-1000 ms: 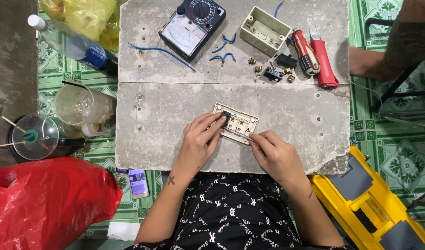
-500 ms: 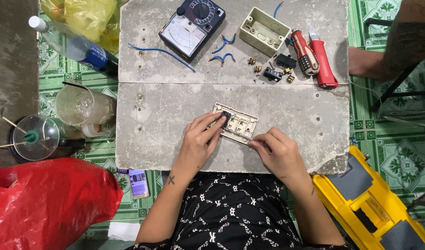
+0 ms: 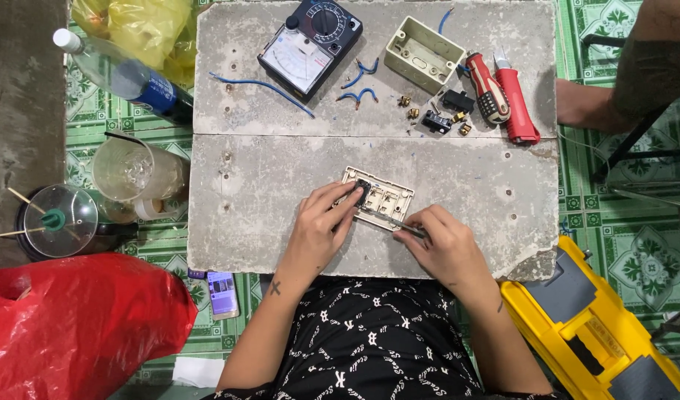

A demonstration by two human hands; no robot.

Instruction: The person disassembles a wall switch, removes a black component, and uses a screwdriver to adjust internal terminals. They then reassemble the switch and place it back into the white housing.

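Obs: person seated at a grey slab counter (image 3: 280,185), 2 bare hands on a beige switch plate (image 3: 380,198) lying flat near the slab's middle.

Left hand (image 3: 319,233): fingers closed on the plate's left end, fingertips pressing a small dark switch module (image 3: 363,187) set in the plate's left slot. Plate held down, steady.

Right hand (image 3: 443,248): fingers pinched together on a thin metal tool (image 3: 395,222), probably a small screwdriver; the shaft runs out from the fingers toward the plate's near edge, the tip touching or just beside it. Cannot tell exactly where the tip sits.

Beyond the fingers, well apart: analog multimeter (image 3: 310,44), beige wall box (image 3: 424,55), red-handled pliers (image 3: 503,92), loose blue wire bits (image 3: 358,81).

Judgement: step in hand is working the module at the plate, seating or releasing it. The next move calls for gentle leverage at the tip with firm left-hand pressure; a slip could jab the left fingers.
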